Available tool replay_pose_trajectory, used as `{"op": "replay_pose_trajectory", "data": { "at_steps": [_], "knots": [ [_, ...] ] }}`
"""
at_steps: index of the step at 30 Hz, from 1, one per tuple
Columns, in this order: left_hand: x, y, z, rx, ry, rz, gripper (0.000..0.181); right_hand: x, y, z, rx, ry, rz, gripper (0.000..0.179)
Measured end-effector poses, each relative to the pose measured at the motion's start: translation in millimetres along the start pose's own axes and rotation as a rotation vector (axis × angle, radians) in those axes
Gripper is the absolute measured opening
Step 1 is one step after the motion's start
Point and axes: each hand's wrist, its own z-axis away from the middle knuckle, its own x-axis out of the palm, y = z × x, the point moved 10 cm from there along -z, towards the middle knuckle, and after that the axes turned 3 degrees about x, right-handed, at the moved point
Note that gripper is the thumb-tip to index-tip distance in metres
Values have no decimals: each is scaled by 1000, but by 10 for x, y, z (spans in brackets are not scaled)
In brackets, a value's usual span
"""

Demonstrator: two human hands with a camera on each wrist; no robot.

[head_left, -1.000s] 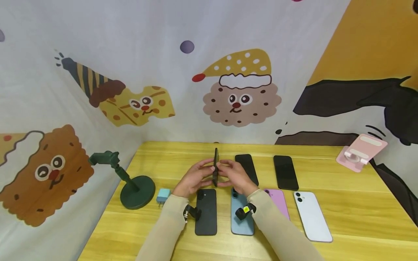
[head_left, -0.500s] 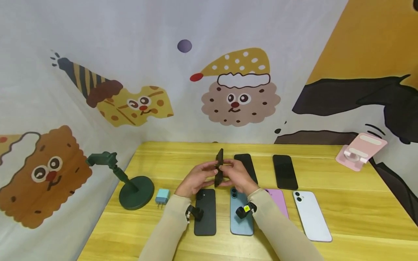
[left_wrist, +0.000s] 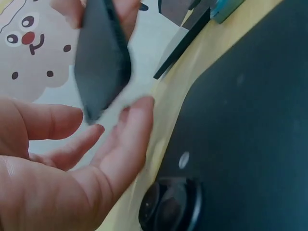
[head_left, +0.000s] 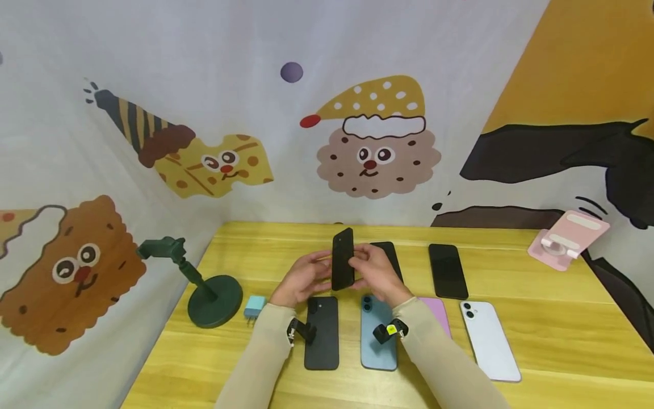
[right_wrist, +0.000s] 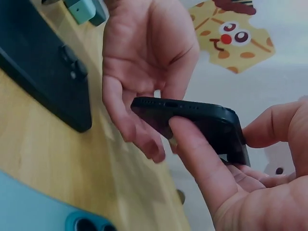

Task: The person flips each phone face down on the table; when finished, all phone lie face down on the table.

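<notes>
A black smartphone [head_left: 343, 259] stands nearly upright above the far middle of the table, one broad face turned toward the head camera. My right hand [head_left: 378, 275] grips it by its right side, thumb [right_wrist: 197, 149] on one face and fingers behind. In the right wrist view its end with the charging port points toward the camera. My left hand [head_left: 302, 278] is close by the phone's left edge, fingers parted and loosely bent around nothing. In the left wrist view, the left fingertips [left_wrist: 72, 122] are right by the phone's lower corner.
Below the hands lie a dark phone [head_left: 323, 335], a blue phone [head_left: 378, 346], a pink phone [head_left: 436, 312] and a white phone [head_left: 491, 341]. Two black phones [head_left: 448, 271] lie farther back. A green stand [head_left: 214, 301], a blue charger [head_left: 255, 305] and a pink stand [head_left: 567, 238] flank them.
The held phone has turned from edge-on to show its broad face to the head camera. My left fingers have come off it, while the right hand keeps its grip.
</notes>
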Motion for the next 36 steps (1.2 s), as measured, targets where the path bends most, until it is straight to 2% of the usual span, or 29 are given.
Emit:
{"op": "replay_pose_trajectory", "data": {
  "at_steps": [4, 9, 13, 19, 23, 29, 32, 36],
  "knots": [
    [28, 40, 2, 20, -7, 19, 51, 23, -86, 60, -17, -22, 1, 45],
    [8, 83, 15, 36, 33, -4, 53, -50, -117, 81, -48, -2, 32, 48],
    [-14, 95, 8, 35, 66, -15, 56, -136, -83, 48, -66, 11, 72, 51],
    [4, 108, -9, 49, 74, -23, 57, -219, 19, -17, -56, -10, 108, 57],
    [-8, 100, -45, 59, 87, -92, 57, -278, 111, -62, -37, -8, 135, 61],
    [-6, 109, -94, 56, 76, -243, 64, -317, 203, -121, -14, 56, 186, 58],
    [-4, 100, -104, 45, 75, -307, 68, -334, 210, -129, -14, 96, 235, 57],
    [-7, 85, -90, 33, 95, -347, 69, -340, 224, -127, -5, 126, 325, 56]
  ]
}}
